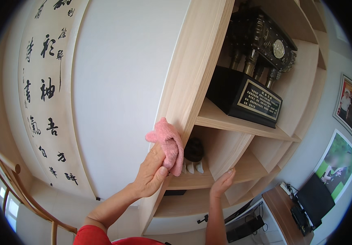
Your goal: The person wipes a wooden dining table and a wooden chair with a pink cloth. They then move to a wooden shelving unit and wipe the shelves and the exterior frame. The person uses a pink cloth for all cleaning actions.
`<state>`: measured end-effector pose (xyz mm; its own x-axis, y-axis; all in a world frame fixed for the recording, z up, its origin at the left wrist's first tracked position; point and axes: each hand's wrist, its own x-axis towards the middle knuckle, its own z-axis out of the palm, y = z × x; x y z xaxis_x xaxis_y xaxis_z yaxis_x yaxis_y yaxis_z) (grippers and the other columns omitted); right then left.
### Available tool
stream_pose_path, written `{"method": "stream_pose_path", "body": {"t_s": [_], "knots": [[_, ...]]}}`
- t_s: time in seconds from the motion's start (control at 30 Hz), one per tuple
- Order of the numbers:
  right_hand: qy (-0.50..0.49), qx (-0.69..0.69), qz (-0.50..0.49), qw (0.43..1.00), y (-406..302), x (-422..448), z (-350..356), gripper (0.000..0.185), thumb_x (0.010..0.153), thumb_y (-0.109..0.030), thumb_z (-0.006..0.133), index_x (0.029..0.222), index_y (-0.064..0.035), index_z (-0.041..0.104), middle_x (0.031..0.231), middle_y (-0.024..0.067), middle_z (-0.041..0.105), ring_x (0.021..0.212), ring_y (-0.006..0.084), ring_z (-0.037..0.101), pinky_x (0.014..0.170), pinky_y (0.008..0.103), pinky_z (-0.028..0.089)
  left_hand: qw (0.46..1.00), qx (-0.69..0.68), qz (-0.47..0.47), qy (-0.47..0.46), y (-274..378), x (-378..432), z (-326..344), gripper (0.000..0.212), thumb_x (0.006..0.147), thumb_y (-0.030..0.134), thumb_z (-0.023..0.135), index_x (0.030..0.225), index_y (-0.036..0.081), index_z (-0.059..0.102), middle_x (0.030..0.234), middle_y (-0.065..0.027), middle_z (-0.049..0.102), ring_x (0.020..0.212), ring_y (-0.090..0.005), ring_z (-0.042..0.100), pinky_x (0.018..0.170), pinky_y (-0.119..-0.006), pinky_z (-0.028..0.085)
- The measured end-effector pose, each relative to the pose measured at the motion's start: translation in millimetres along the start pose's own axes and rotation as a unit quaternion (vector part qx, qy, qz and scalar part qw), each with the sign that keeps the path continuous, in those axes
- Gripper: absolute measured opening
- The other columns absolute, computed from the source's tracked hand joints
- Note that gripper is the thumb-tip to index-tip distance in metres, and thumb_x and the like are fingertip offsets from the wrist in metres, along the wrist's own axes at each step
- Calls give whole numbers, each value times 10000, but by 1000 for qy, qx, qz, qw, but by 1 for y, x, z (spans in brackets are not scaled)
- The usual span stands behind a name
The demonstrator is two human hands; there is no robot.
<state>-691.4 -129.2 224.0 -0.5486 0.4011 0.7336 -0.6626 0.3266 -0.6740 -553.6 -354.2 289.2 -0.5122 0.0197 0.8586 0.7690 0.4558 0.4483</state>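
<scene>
My left hand (151, 174) holds a folded pink cloth (171, 150) flat against the outer side panel of a light wood shelf unit (191, 64). The cloth lies near the panel's front edge. To its right, my right hand (223, 182) is raised at the front edge of an upright divider, fingers together; whether it touches the wood is hard to tell. No object shows in it. Behind the cloth, a dark round object (194, 149) with pale pointed feet sits in a compartment, partly hidden.
A dark bronze-like vessel (261, 43) stands on a black plinth (243, 98) bearing writing, on the shelf above. A calligraphy scroll (50, 107) hangs at left, near a wooden chair (19, 190). At lower right, a desk (281, 211) carries a monitor (315, 196) and keyboard (300, 219).
</scene>
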Motion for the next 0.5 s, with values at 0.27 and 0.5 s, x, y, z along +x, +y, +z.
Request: {"method": "stream_pose_path", "body": {"t_s": [0.27, 0.5], "knots": [[-6, 11, 6, 1000, -10, -1, 2, 250, 961, -150, 413, 1113, 37, 483, 889, 128, 549, 814, 192, 503, 776, 297, 417, 990, -78, 115, 27, -11, 122, -17, 522, 986, 279, 358, 1428, 10, 286, 1500, -181, 229, 1402, -320, 183, 1129, -387, 141], [-1, -15, -18, 1000, -15, -3, 5, 243, 925, -107, 481, 1133, 19, 475, 908, 112, 561, 835, 147, 501, 758, 285, 420, 955, -93, 258, 110, 43, 262, -49, 455, 971, 301, 414, 1363, 70, 421, 1347, -123, 464, 1255, -253, 416, 1052, -324, 289]]}}
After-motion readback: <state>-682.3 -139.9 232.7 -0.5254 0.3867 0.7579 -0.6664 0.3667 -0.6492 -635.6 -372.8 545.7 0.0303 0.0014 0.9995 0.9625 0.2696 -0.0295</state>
